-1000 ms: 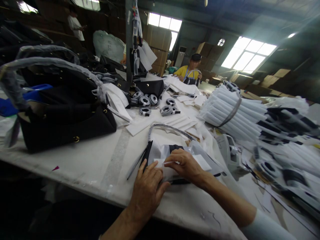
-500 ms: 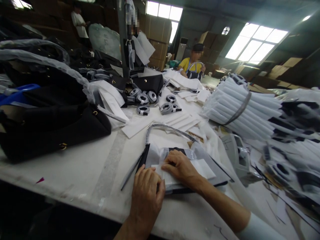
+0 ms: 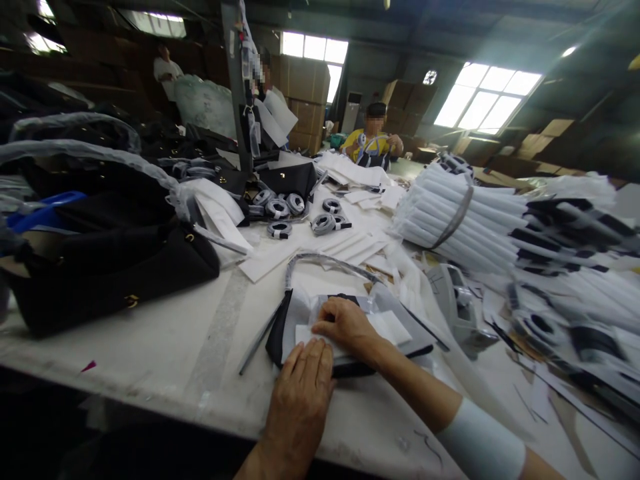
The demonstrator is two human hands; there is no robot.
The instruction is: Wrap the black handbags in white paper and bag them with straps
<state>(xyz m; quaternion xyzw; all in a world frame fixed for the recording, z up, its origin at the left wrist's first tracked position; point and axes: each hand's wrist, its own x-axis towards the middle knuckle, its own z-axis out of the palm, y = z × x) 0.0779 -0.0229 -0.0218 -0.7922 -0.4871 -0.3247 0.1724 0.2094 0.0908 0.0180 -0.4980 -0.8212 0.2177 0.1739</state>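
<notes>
A black handbag lies on the table in front of me, its carrying handle wrapped in clear plastic and arching away from me. Grey lining paper and a white foam sheet cover its upper face. My left hand rests flat at the bag's near edge, fingers stretched out over the white sheet's border. Curled fingers and thumb of my right hand come together on the white sheet at the bag's middle; the fingertips are partly hidden.
A larger black handbag stands at left. Behind lie coiled, wrapped straps and loose white sheets. At right are a strapped bundle of white-wrapped pieces and a tape dispenser. A co-worker sits across the table.
My left hand has flattened, its fingers now straighter and reaching onto the sheet. My right hand stays on the sheet. The view has turned slightly right.
</notes>
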